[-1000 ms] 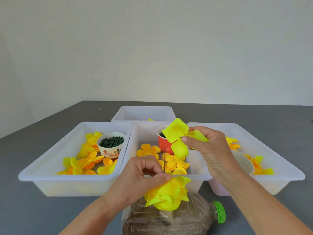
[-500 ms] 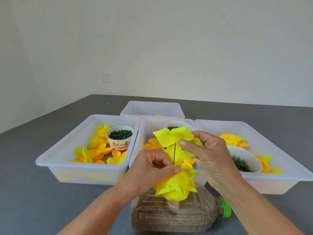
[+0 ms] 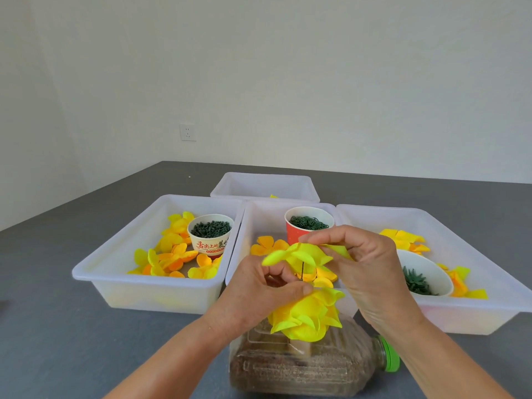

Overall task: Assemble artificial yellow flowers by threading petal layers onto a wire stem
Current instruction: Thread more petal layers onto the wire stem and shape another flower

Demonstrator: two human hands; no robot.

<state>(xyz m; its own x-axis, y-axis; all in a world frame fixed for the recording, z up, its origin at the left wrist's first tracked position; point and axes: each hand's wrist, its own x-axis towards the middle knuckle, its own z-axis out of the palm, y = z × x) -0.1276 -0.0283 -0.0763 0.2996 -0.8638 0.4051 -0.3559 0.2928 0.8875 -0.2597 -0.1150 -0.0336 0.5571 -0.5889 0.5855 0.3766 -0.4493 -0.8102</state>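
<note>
Two hands meet above a plastic bottle (image 3: 305, 370): the left hand (image 3: 259, 295) pinches the yellow flower (image 3: 308, 318), right hand (image 3: 365, 269) fingers grip a petal layer (image 3: 299, 253) apparently on the wire stem (image 3: 302, 271). Four white tubs (image 3: 121, 272), three cups (image 3: 210, 237).

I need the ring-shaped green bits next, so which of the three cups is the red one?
The red cup at the back of the middle bin. The left bin's cup is white with red lettering, and the right bin's cup is plain white and tilted.
</note>
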